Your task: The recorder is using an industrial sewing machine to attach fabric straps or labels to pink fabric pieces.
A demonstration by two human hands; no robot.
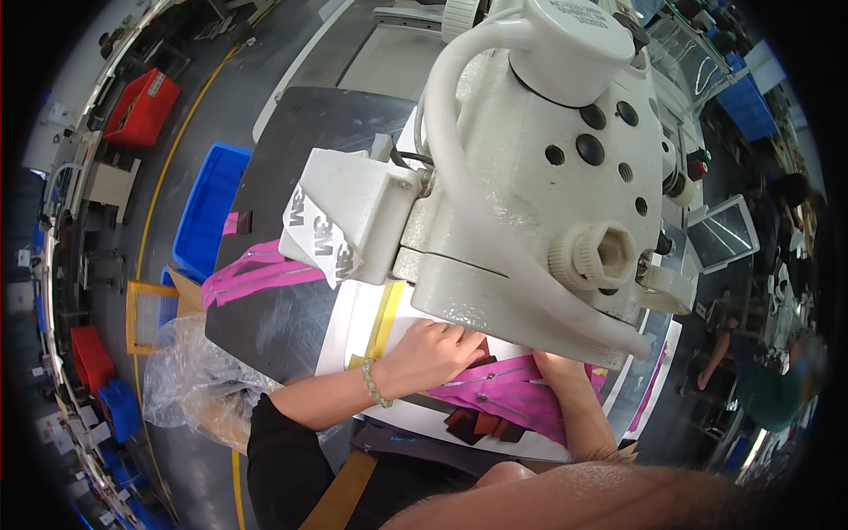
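Magenta zippers point(499, 395) with metal pulls lie across the white work surface in front of me, under a large off-white sewing machine head point(521, 203). My left hand point(433, 353), with a beaded bracelet on its wrist, has its fingers bent and close together. Its fingertips are beside a small dark brown piece point(481, 355) at the zippers' left end; what they pinch, if anything, is hidden. At the zippers' right side is my right hand point(558, 367), its fingers covered by the machine head. Several dark brown and reddish pieces point(481, 426) lie along the zippers' near edge.
More magenta zippers point(256, 276) hang over the left edge of the dark table plate point(265, 336). Beyond that edge are a blue bin point(208, 208) and clear plastic wrapping point(190, 375). A yellow strip point(382, 318) runs along the white surface. Another person point(773, 384) is at the far right.
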